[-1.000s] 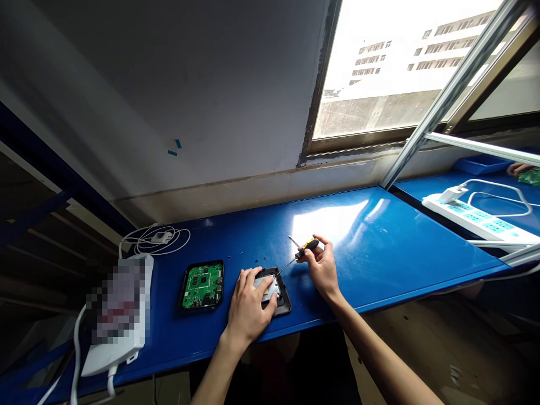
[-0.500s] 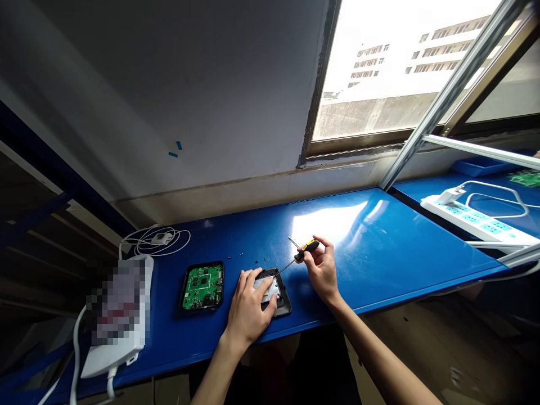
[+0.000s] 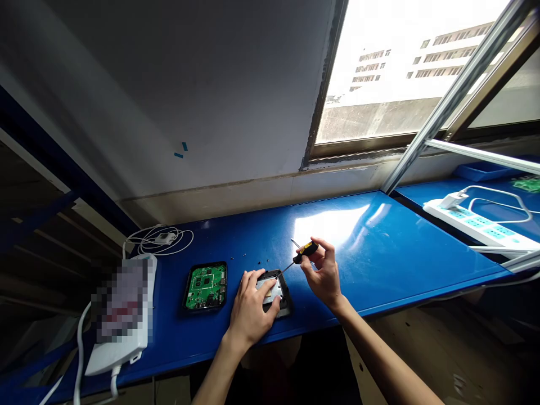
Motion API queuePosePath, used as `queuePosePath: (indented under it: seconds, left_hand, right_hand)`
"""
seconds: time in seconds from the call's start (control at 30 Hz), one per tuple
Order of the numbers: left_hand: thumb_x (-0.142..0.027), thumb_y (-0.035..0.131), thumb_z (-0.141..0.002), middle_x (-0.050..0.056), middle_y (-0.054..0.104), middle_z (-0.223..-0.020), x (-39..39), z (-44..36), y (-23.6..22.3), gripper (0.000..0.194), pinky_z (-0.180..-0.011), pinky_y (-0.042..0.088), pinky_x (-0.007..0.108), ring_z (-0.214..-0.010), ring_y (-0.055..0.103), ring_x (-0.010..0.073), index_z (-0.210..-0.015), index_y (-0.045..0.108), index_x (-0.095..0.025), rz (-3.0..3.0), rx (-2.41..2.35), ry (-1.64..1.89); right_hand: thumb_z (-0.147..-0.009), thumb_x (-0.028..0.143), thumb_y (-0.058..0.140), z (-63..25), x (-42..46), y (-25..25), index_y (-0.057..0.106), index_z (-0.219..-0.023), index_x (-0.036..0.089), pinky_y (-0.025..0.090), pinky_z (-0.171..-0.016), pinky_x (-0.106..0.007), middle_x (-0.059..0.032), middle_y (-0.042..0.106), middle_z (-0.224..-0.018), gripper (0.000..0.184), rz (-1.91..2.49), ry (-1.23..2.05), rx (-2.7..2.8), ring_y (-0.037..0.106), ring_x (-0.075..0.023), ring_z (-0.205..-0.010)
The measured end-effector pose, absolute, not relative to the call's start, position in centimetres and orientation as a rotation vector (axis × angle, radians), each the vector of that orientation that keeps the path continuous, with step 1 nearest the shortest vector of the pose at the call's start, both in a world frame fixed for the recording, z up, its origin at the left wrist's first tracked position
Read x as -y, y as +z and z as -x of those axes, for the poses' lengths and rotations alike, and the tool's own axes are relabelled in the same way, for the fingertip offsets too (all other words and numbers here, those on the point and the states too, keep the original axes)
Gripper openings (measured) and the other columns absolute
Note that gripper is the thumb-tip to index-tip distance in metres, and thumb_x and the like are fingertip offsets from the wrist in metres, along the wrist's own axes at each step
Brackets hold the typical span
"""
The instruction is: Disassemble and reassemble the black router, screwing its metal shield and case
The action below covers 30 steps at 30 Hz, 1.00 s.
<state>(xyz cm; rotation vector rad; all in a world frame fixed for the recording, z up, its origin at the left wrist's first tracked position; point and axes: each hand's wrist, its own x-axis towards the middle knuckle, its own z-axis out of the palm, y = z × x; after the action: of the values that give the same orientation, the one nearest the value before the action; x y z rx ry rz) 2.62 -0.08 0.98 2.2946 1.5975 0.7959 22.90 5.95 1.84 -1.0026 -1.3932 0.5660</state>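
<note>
My left hand (image 3: 252, 306) lies over a black casing half (image 3: 286, 301) with a silver metal plate (image 3: 265, 284) in it. Its fingers are spread, with the index finger and thumb holding the plate down against the casing. In my right hand (image 3: 324, 274) a black and yellow screwdriver (image 3: 306, 251) is pinched by the handle, tilted. The tip of its shaft meets the plate's upper right corner, where the screw is too small to make out. Behind that handle a thin metal rod (image 3: 294, 243) shows, partly hidden by the hand.
Left of my hands lies another black casing half with a green circuit board (image 3: 206, 287). Several tiny screws (image 3: 260, 262) are scattered behind the casing. A white power strip (image 3: 120, 354), partly pixelated, and a coiled white cable (image 3: 164, 239) occupy the blue table's (image 3: 400, 247) left end.
The screwdriver handle has turned slightly in my right fingers, with its tip still at the plate's corner. My left hand keeps its place on the casing. The whole view has shifted a little.
</note>
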Motion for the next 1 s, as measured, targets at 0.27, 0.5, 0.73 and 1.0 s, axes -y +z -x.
queuePosePath:
  seconds: [0.27,0.5,0.73,1.0]
  left_hand:
    - [-0.032,0.061,-0.093,0.009,0.058,-0.138,0.0,-2.6,1.1,0.033,-0.118,0.039,0.059,-0.133,0.05,0.0323,-0.124,0.067,-0.026,-2.259,-1.616,0.791]
    - [-0.031,0.06,-0.093,0.007,0.055,-0.141,0.1,-2.6,0.8,0.035,-0.114,0.042,0.061,-0.136,0.046,0.0354,-0.127,0.066,-0.029,-2.25,-1.633,0.744]
    - [-0.03,0.059,-0.093,0.007,0.053,-0.143,0.1,-2.6,0.7,0.036,-0.116,0.039,0.061,-0.137,0.044,0.035,-0.129,0.065,-0.03,-2.27,-1.635,0.739]
    - [-0.028,0.06,-0.093,0.008,0.054,-0.142,0.1,-2.6,0.7,0.035,-0.116,0.039,0.061,-0.136,0.045,0.034,-0.127,0.066,-0.03,-2.293,-1.627,0.746]
  right_hand:
    - [-0.091,0.019,0.059,-23.0,-6.0,2.0,0.043,-0.13,0.026,0.065,-0.071,-0.036,-0.0028,0.074,-0.093,0.043,1.009,0.49,1.448,0.076,-0.018,-0.075]
    - [-0.091,0.018,0.059,-23.0,-6.0,2.4,0.043,-0.13,0.026,0.064,-0.07,-0.035,-0.0031,0.074,-0.093,0.043,1.004,0.449,1.51,0.076,-0.0175,-0.073]
    - [-0.091,0.017,0.059,-22.8,-6.2,2.8,0.043,-0.131,0.025,0.064,-0.071,-0.035,-0.0041,0.074,-0.095,0.044,0.971,0.409,1.606,0.075,-0.0171,-0.075]
    - [-0.091,0.015,0.058,-22.4,-6.5,3.6,0.041,-0.135,0.026,0.064,-0.075,-0.037,-0.0047,0.073,-0.097,0.048,0.931,0.363,1.732,0.074,-0.0177,-0.08]
